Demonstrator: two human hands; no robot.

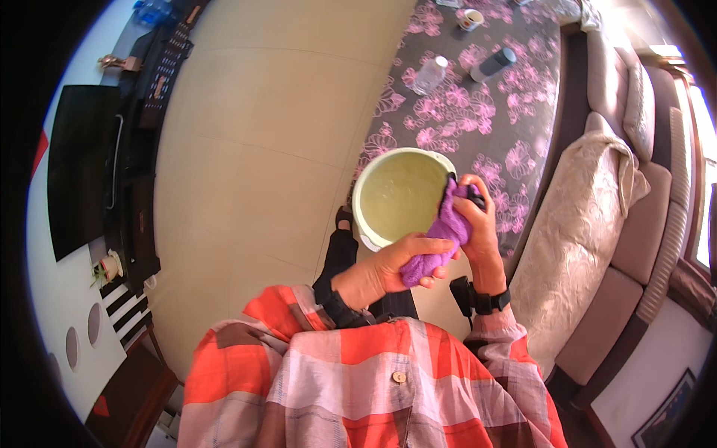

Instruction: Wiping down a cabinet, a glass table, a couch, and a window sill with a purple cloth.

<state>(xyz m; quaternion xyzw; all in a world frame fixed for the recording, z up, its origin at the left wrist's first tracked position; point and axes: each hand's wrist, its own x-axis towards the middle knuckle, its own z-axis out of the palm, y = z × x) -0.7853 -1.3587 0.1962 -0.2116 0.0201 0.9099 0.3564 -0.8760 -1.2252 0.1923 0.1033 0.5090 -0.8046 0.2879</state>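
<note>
A purple cloth with black edging [447, 229] is bunched and twisted between my two hands. My left hand [406, 260] grips its lower end, thumb on top and fingers curled underneath. Around its upper end close the fingers of my right hand [476, 215], where a piece of the black edging sticks out. Just beyond and to the left of the cloth, a pale green plastic basin [363, 224] holds clear liquid and sits at the near edge of a table with a grey, pink-flowered cover [448, 129]. The cloth overlaps the basin's right rim.
On the table behind the basin stand a clear plastic bottle with a white cap [430, 75], a dark-lidded bottle [493, 64] and a small cup [470, 20]. A sofa [641, 224] runs along the right. Tiled floor [252, 129] and a television [81, 168] are at the left.
</note>
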